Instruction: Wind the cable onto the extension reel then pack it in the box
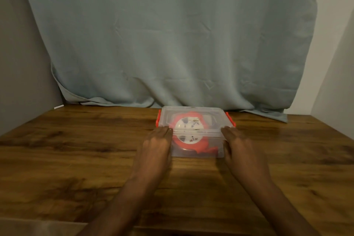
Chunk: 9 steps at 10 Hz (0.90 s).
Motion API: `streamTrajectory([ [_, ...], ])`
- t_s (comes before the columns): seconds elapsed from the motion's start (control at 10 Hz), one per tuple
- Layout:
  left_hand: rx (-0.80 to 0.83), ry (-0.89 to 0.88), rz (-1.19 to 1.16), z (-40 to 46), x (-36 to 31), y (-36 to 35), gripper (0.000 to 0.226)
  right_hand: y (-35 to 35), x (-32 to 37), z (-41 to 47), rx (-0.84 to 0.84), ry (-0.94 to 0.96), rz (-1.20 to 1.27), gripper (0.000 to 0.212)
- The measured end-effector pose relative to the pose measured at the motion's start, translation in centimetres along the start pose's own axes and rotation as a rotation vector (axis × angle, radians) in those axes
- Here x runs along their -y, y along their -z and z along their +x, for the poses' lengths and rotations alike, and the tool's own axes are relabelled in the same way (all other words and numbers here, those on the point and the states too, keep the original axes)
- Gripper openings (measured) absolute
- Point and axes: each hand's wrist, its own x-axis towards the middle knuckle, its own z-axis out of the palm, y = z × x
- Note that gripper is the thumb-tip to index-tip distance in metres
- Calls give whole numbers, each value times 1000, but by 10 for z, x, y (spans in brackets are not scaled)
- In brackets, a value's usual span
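Overhead and behind, a pale grey-green curtain (172, 40) fills most of the view, its hem bunched where it meets the far edge of the wooden surface (76, 159), which has a dark, streaked grain and spreads across the whole lower half. On that surface, toward the far side and just in front of the curtain hem, sits the clear plastic box (197, 150), with its transparent lid (192, 110) on top. The red and white extension reel (188, 130) lies flat inside the box, seen through the lid and the near wall; whether the cable is fully wound cannot be told through the plastic. The left hand (156, 146) lies against the box's near left corner with fingers straight and together, fingertips reaching the lid's edge; its grip is released, flat rather than curled. The right hand (240, 146) mirrors it at the near right corner, fingers also straight and resting against the box, grip likewise released. A red latch (158, 119) stands on the left end of the box and another red latch (230, 119) on the right end. A small white strip (58, 107) lies at the surface's far left corner.
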Motion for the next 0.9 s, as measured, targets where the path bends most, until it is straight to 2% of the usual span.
streamTrajectory([
  [0.3,121,0,67,66,20,-37,73,-48,-10,71,91,38,-67,68],
  [0.5,160,33,38,117,33,-62,66,-74,-11,127,116,36,-62,70],
  [0.7,239,28,-12,133,47,-74,73,-85,-6,133,135,-18,-23,80],
  [0.8,294,19,-16,136,48,-62,68,-72,-5,135,177,-24,5,78],
  [0.9,106,-38,36,151,40,-29,61,-37,5,147,53,24,76,64],
])
